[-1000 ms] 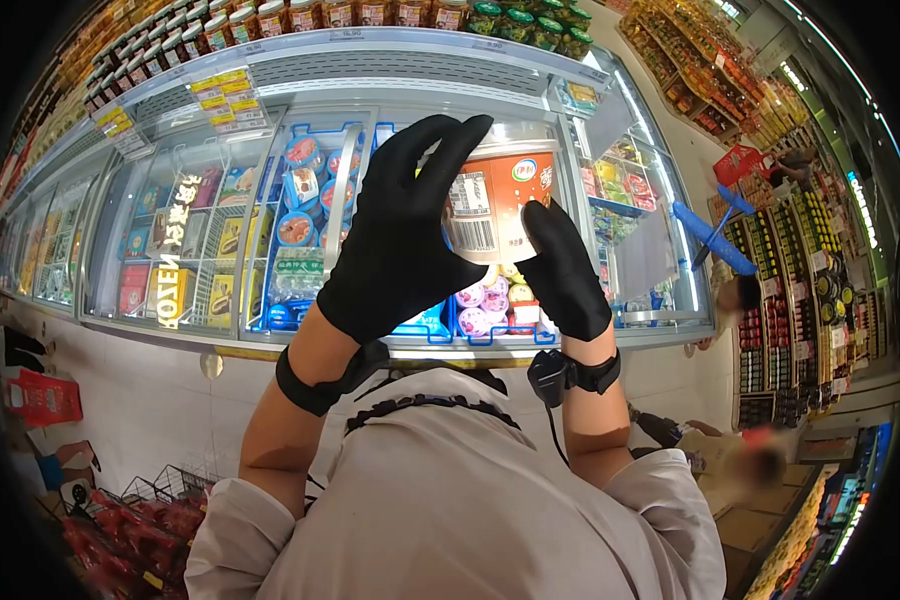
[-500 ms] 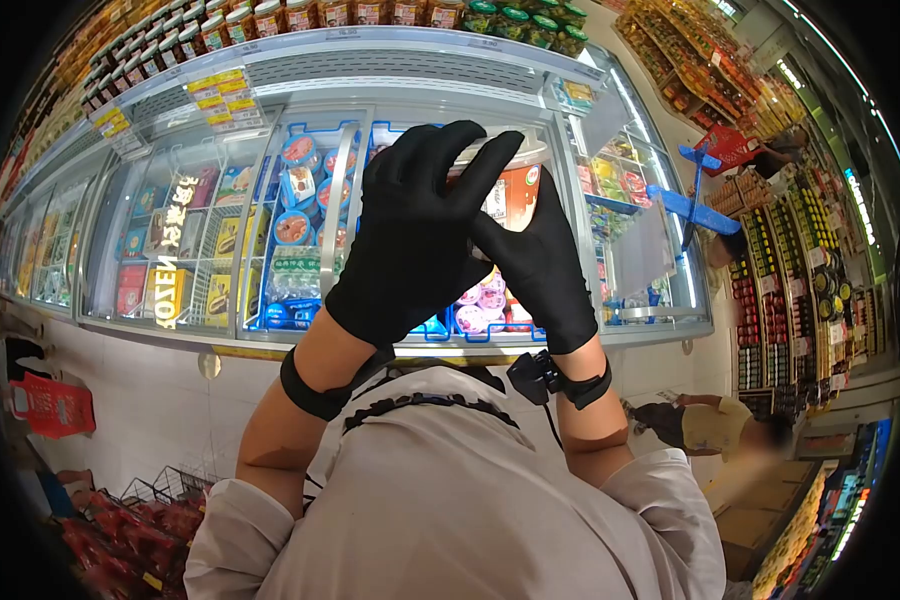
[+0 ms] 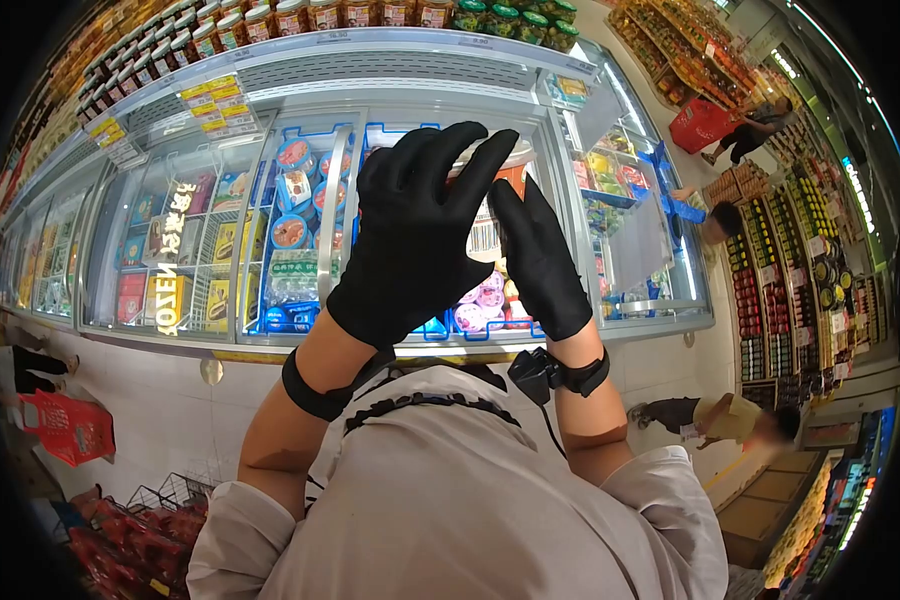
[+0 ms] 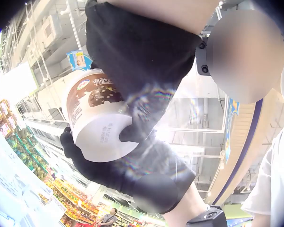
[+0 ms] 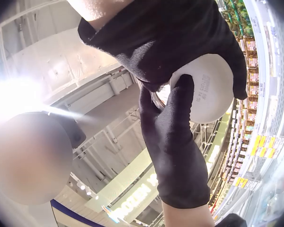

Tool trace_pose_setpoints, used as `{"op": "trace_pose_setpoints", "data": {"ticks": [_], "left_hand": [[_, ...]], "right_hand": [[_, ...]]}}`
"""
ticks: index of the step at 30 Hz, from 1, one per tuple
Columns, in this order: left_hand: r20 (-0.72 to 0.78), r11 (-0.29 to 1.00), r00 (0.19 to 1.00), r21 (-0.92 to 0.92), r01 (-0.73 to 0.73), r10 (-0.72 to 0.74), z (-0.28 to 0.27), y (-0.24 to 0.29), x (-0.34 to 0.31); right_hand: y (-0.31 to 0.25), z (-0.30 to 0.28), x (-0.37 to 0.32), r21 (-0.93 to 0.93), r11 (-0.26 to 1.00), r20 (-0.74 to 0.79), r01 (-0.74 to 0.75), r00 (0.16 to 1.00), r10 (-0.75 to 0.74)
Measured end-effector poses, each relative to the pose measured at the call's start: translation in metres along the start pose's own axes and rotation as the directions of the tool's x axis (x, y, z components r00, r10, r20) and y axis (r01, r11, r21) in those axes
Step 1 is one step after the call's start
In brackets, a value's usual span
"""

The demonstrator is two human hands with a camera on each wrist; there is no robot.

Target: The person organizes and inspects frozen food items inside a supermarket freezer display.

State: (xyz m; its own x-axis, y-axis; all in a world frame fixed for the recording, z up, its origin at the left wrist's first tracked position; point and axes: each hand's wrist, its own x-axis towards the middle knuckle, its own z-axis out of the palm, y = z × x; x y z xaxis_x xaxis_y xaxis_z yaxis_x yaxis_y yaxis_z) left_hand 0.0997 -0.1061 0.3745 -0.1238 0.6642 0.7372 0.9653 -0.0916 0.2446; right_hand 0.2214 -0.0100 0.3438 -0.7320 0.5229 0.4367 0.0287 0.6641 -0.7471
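A round tub (image 3: pixel 484 240) with a white lid and an orange-brown label is held between two black-gloved hands over a glass-topped freezer. The left hand (image 3: pixel 407 235) curves round its left side, fingers arched over the top. On the right side, the right hand (image 3: pixel 543 265) grips it, thumb across the front. Most of the label is covered in the head view. From the left wrist, the tub (image 4: pixel 97 109) shows a brown picture and its white base, with a left fingertip against the base. The right wrist view shows the right hand (image 5: pixel 180 52) wrapped round the tub (image 5: pixel 212 90).
Inside the freezer (image 3: pixel 370 345) lie blue-lidded tubs (image 3: pixel 292 195), pink round packs (image 3: pixel 480 305) and boxes. Jars (image 3: pixel 350 14) line the shelf above. Red bundles (image 3: pixel 135 550) are at lower left. Shoppers stand at both sides, one near a red basket (image 3: pixel 70 425).
The tub has turned, so its orange front label no longer faces the head camera. Both hands have shifted slightly left and closer together around it. Shoppers have moved in the background.
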Motion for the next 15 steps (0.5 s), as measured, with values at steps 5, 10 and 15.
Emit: {"op": "trace_pose_setpoints", "data": {"ticks": [5,10,15], "left_hand": [[0.001,1.0,1.0,0.006,-0.007,0.007,0.0,0.0,0.001],[0.007,1.0,1.0,0.024,-0.009,0.009,0.0,-0.003,-0.001],[0.033,0.999,0.999,0.052,0.001,-0.003,0.001,-0.005,-0.002]], "right_hand": [[0.012,0.006,-0.002,0.292,0.943,0.02,-0.158,0.987,0.159],[0.024,0.017,-0.001,0.532,0.8,0.062,-0.276,0.955,0.289],[0.044,0.026,-0.007,0.583,0.775,0.044,-0.243,0.962,0.268]]}}
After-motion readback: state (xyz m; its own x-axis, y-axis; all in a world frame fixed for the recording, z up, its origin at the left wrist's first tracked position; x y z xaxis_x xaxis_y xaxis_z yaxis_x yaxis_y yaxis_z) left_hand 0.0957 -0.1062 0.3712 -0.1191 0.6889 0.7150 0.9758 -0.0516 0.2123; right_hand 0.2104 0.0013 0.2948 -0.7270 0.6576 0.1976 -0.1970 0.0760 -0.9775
